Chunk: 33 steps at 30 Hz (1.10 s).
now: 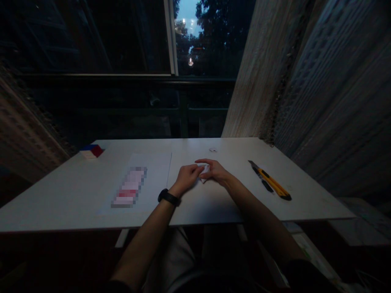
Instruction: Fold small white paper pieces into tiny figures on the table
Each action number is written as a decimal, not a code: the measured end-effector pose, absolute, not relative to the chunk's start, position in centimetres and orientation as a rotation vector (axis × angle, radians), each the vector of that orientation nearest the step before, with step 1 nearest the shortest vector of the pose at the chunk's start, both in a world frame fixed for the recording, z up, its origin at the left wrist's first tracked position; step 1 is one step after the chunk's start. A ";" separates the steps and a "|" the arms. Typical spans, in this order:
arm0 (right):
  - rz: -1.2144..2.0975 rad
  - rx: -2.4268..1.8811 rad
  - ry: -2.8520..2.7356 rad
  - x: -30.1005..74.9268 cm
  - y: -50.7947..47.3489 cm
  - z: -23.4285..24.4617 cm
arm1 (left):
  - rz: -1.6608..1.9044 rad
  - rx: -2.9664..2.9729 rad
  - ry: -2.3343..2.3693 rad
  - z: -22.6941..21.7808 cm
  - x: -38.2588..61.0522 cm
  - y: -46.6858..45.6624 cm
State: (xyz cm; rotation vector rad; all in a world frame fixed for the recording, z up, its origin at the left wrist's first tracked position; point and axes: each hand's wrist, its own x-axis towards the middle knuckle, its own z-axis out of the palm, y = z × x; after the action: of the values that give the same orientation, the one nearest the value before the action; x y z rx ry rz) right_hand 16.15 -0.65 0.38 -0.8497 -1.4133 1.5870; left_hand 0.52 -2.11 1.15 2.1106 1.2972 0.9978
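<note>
The left hand (pixel 187 176) and the right hand (pixel 215 171) meet at the middle of the flat white table (pixel 232 207). Both close their fingertips on a small white folded piece of paper (pixel 204 174), the left with curled fingers from one side and the right with its fingers laid over the far side and its thumb stretched toward the left. The paper lies flat on the table between them, touching both. Only a narrow strip of it shows, so its long axis is uncertain; the visible part seems to slant from far right to near left, with a corner pointing toward the person. To work so small a piece well, I judge it best to keep it pressed to the table, hold it still with one hand, and let the other hand's fingertips run along the edge. A black wristwatch (pixel 168 197) sits on the left wrist. A large white sheet (pixel 152 167) lies just left of the hands, and a yellow and black utility knife (pixel 270 181) lies well to the right, its blade end pointing away. A red, white and blue box (pixel 91 151) sits at the far left corner.
</note>
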 end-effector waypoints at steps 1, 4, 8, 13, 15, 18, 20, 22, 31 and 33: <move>1.570 -0.859 -1.409 16.1 -0.6 0.4 | 0.998 2.125 1.294 1.1 0.6 -2.2; 1.520 -0.895 -1.406 16.1 -0.4 0.2 | 1.015 2.150 1.299 1.1 0.6 -2.3; 1.496 -0.918 -1.408 16.1 -0.2 -0.1 | 1.032 2.133 1.302 0.9 0.6 -2.1; 1.479 -0.900 -1.360 15.7 -0.4 -0.2 | 1.037 2.146 1.351 0.8 0.7 -2.1; 1.477 -0.899 -1.327 15.5 -0.4 -0.2 | 1.044 2.193 1.468 0.9 0.6 -2.3; 1.437 -0.956 -1.264 15.5 -0.3 -0.2 | 1.131 2.265 1.823 1.4 0.3 -2.6; 1.428 -1.003 -1.232 15.6 -0.2 -0.2 | 1.170 2.253 2.110 1.6 -0.4 -2.6; 1.437 -1.020 -1.212 15.7 -0.1 -0.3 | 1.091 2.205 2.323 1.8 -1.4 -2.4; 1.482 -0.995 -1.221 15.6 -0.5 0.1 | 0.852 1.858 2.615 0.7 -4.5 -0.7; 1.488 -0.997 -1.224 15.6 -0.5 0.1 | 0.842 1.827 2.592 0.6 -4.7 -0.6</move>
State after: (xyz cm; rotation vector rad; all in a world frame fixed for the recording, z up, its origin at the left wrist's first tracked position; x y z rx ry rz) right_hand 15.61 -0.55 0.12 -0.9967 -1.2241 1.4878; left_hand -4.68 -0.65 0.64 1.8269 2.5917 0.8417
